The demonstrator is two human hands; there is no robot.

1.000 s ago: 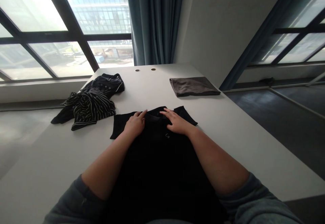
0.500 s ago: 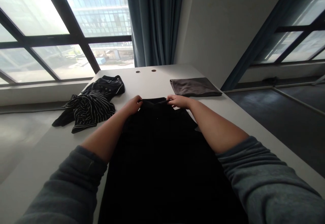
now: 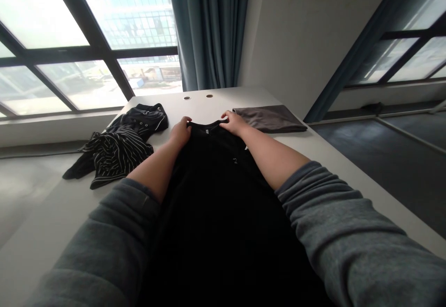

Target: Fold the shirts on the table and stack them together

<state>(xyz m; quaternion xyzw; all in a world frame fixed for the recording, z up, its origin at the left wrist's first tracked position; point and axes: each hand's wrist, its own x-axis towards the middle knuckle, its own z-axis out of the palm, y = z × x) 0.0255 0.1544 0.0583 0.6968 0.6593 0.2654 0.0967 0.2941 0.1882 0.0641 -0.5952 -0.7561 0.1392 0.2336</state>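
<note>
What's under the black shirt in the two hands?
The left hand and right hand hold the black shirt by its collar. The white table shows beyond it; anything directly beneath is covered.

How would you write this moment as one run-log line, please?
left hand: grips black shirt at collar | right hand: grips collar's other side | table: rumpled clothes left, folded cloth right

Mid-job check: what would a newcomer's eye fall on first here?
Most likely the big black shirt, filling the lower middle of the view, its collar pinched by the left hand and the right hand. Next come the heap of dark, white-striped clothes to its left and the folded brownish-grey cloth right of the collar. The bright window at upper left also stands out.
</note>
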